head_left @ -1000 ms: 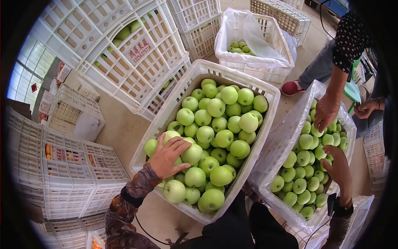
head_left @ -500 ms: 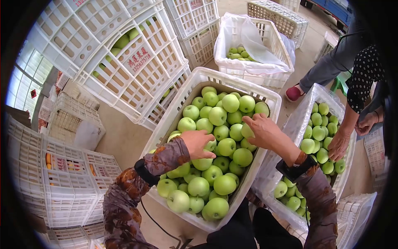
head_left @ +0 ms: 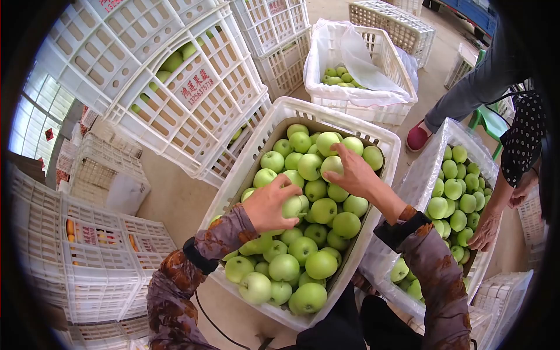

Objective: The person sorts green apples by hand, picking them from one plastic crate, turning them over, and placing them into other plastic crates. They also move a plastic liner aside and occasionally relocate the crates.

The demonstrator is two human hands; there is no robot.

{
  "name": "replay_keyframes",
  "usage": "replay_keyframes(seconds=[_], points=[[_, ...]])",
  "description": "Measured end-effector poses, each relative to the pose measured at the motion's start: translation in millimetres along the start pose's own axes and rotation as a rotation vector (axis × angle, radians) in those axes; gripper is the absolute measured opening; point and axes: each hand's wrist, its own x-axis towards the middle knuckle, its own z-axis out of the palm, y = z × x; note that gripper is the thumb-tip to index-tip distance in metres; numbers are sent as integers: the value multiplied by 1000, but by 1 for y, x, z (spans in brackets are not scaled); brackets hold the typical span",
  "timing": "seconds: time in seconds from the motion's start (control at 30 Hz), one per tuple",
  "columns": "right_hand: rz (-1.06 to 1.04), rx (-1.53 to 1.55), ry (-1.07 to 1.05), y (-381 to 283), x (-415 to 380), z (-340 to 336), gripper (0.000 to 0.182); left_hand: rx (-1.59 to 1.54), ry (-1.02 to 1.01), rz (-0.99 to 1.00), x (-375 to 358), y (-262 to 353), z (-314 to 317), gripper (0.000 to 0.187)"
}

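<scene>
A white plastic crate [head_left: 389, 153] lined with brown card stands before me, heaped with green apples [head_left: 321, 265]. Over its left part, my left hand [head_left: 269, 204] has its fingers curved round a green apple [head_left: 292, 207]. Farther right, my right hand [head_left: 359, 174] grips another green apple [head_left: 331, 167] between thumb and fingers, above the heap. The palm sides of both hands are hidden from view.
Stacked white crates [head_left: 192, 99] rise at the left. A plastic-lined crate [head_left: 402, 87] with some apples stands behind. At right, a co-worker's hand [head_left: 485, 232] reaches into another lined crate [head_left: 379, 233] of apples, near a green stool [head_left: 490, 121].
My right hand has moved left across the heap and now grips an apple there. My left hand has closed round an apple. The co-worker's hand has shifted slightly down in the right crate.
</scene>
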Motion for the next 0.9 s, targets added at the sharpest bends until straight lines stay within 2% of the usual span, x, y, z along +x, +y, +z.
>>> replay_keyframes(seconds=[0.03,0.1,0.17,0.27,0.43,0.5,0.53,0.57,0.63,0.7,0.77,0.8,0.83,0.9], points=[[-19,18,31,1,0,1,65,-51,221,32,8,-8,-10,53],[20,42,-22,-2,0,0,67,-43,395,-21,38,-29,-27,54],[52,61,-70,-5,0,2,69,-3,457,-117,77,-61,-34,57],[32,-25,-120,-1,-3,7,77,32,582,-149,125,-100,-26,57],[48,-51,-126,-13,-23,-9,76,193,548,-112,147,-112,-16,55],[-197,-308,141,-18,-37,-4,71,314,622,-94,141,-116,-18,54],[-223,-349,159,-33,-42,-8,64,285,604,-130,135,-114,-21,49],[-226,-342,147,-49,-52,-16,64,283,597,-142,127,-114,-24,49],[-212,-47,-323,-76,-72,-24,56,159,446,-113,103,-109,-34,47],[-358,-21,-605,-79,-93,-10,54,44,82,-198,72,-91,-44,49],[-405,-141,-670,-81,-108,14,54,103,-196,-216,41,-79,-36,55],[-445,-264,-734,-81,-112,23,55,244,-239,-179,25,-72,-33,62],[-454,-267,-731,-81,-114,28,55,257,-238,-255,15,-57,-31,69],[-488,-309,-619,-81,-117,32,42,270,-148,-282,4,-51,-15,74]])
